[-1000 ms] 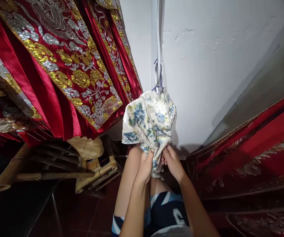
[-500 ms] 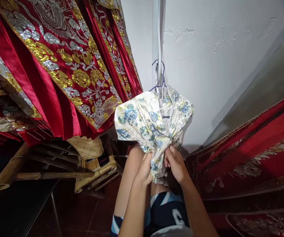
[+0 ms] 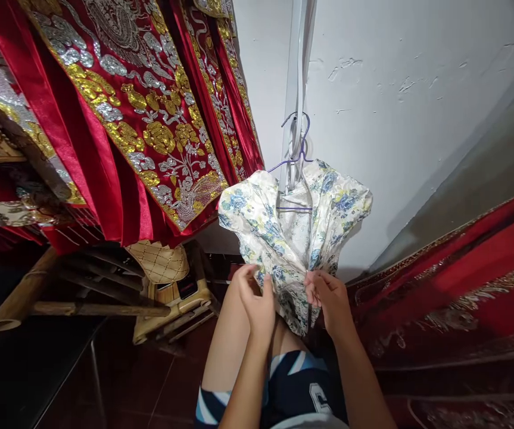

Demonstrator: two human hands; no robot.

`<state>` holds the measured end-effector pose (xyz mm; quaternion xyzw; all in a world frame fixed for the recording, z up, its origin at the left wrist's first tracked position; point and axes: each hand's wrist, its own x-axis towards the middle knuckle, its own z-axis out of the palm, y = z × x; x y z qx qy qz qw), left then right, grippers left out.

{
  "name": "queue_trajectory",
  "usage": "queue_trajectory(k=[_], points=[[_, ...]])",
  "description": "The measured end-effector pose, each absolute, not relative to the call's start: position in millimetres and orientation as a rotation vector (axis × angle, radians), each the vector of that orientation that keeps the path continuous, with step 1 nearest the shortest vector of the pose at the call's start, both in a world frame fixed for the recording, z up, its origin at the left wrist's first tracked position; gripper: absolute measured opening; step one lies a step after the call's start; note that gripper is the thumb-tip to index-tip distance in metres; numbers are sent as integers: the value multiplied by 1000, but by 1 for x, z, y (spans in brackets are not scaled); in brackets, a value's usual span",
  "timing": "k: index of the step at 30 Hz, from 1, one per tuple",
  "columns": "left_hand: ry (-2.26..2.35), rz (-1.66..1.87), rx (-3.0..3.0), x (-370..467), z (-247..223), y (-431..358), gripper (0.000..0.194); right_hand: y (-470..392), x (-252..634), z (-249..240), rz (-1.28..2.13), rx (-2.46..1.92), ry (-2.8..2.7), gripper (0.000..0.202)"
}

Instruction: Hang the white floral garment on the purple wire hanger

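A white short-sleeved garment with blue and yellow flowers (image 3: 261, 232), a blouse or dress, hangs on a purple hanger (image 3: 304, 140) in front of me. Its neckline is open in a deep V, showing the hanger's bar and the pale lining. My right hand (image 3: 328, 295) pinches the front edge at the bottom of the V. My left hand (image 3: 257, 298) is beside the lower left of the cloth, thumb and fingers apart, with nothing gripped. The garment's lower end hangs between the hands above my lap.
Red satin cloth with gold and silver sequins (image 3: 158, 137) hangs at the left. Below it stands a bamboo chair (image 3: 105, 308). A white wall (image 3: 373, 131) with a vertical white strip (image 3: 300, 59) is behind the hanger. More red embroidered cloth (image 3: 475, 280) covers the right side.
My left hand has let go of the cloth and opened. The bunched front has loosened, so the garment hangs wider and its neckline gapes. My right hand still pinches the front edge.
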<state>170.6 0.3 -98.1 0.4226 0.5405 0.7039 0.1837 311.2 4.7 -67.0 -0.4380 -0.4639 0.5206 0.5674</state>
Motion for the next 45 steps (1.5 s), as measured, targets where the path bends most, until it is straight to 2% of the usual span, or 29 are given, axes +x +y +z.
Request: queue_trajectory(k=[4, 9, 12, 16, 21, 24, 26, 28, 30, 33, 37, 45], points=[[1312, 1600, 1527, 190, -88, -3, 7, 7, 302, -61, 1264, -1103, -1309, 31], [1350, 1480, 1597, 198, -86, 2, 25, 44, 311, -23, 1458, -1085, -1218, 31], [1423, 1373, 1756, 198, -92, 7, 25, 85, 321, 26, 1424, -913, -1108, 29], [1501, 1255, 1871, 195, -104, 19, 23, 119, 319, 82, 1312, -747, -1076, 16], [1522, 1045, 1881, 162, -111, 49, 21, 113, 309, 85, 1158, -785, -1068, 19], [1488, 1051, 1868, 139, -87, 69, 19, 105, 307, 69, 1108, -838, -1177, 22], [1427, 1208, 1880, 134, -53, 77, 13, 103, 306, 63, 1060, -844, -1268, 23], [1256, 1574, 1888, 138, -14, 81, 29, 101, 304, 64, 1016, -842, -1328, 23], [1130, 1715, 2005, 146, 23, 85, 37, 99, 303, 72, 981, -830, -1358, 21], [1031, 1630, 2194, 156, 60, 94, 23, 97, 304, 86, 959, -809, -1345, 21], [998, 1627, 2259, 161, 82, 106, 20, 97, 306, 93, 978, -777, -1296, 23], [1063, 1604, 2494, 161, 99, 112, 14, 109, 302, 76, 996, -725, -1310, 26]])
